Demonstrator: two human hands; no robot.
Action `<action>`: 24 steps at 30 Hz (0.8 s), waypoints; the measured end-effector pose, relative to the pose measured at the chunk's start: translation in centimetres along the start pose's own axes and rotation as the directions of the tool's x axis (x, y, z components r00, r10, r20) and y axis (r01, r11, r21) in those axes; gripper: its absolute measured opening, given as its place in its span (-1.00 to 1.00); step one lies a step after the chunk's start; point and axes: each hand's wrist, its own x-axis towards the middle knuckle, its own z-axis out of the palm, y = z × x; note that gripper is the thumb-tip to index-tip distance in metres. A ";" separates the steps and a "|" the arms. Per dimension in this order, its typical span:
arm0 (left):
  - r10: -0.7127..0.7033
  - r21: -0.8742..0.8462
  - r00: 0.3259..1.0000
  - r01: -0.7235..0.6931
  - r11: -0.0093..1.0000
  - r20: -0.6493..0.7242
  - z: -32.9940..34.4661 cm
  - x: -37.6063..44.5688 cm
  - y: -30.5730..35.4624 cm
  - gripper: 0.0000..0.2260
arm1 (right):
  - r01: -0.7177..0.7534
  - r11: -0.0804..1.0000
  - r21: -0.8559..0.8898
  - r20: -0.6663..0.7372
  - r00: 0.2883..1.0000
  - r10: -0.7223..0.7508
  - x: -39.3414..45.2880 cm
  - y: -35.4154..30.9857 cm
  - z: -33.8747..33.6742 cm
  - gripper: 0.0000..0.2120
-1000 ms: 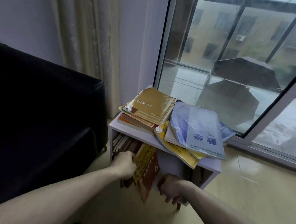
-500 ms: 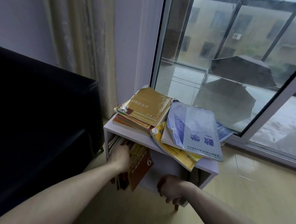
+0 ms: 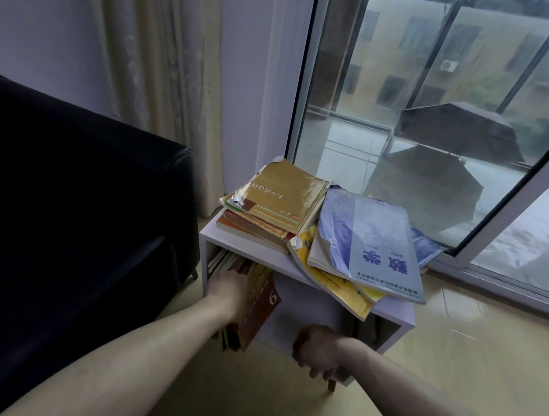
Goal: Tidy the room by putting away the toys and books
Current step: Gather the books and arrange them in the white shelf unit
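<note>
The left hand (image 3: 227, 289) grips an upright red-and-yellow book (image 3: 259, 305), long axis vertical, tilted among books in the white shelf's (image 3: 276, 266) left compartment, while the right hand (image 3: 318, 350) curls round the shelf's lower front edge.

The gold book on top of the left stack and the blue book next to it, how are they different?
The gold book tops a stack of several books; the blue book lies on a few loosely spread ones. The gold book sits wholly on the shelf unit's top; the blue book's near corner juts past the front edge. The gold book's corners are torn and curled; the blue book looks larger. Both lie flat, cover up.
</note>
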 end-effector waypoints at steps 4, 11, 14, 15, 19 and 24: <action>-0.003 0.011 1.000 0.003 1.000 -0.014 0.2 0.1 0.1 -0.89 | 0.013 1.000 -0.011 -0.020 1.000 -0.014 0.1 -0.2 0.2 -0.68; -0.002 0.005 0.999 0.002 1.000 -0.044 0.7 -0.2 0.2 -0.88 | 0.022 0.999 -0.027 -0.026 0.999 -0.023 0.1 -0.6 0.4 -0.68; -0.004 -0.058 0.996 -0.002 0.998 -0.094 0.6 0.0 0.2 -0.87 | 0.013 1.000 -0.027 -0.033 0.999 -0.014 0.1 -0.6 0.3 -0.68; -0.008 -0.071 0.995 0.000 0.997 -0.101 0.4 0.0 0.2 -0.87 | 0.011 1.000 -0.025 -0.033 0.999 -0.012 0.1 -0.5 0.4 -0.68; -0.041 -0.041 0.999 0.040 0.998 -0.032 0.6 -0.1 0.4 -0.85 | 0.009 0.999 -0.033 -0.029 1.000 -0.010 0.0 -0.5 0.4 -0.68; -0.064 -0.007 0.998 0.064 0.998 0.007 0.5 -0.3 0.3 -0.87 | 0.015 1.000 -0.027 -0.030 0.999 -0.016 -0.3 -0.5 0.5 -0.67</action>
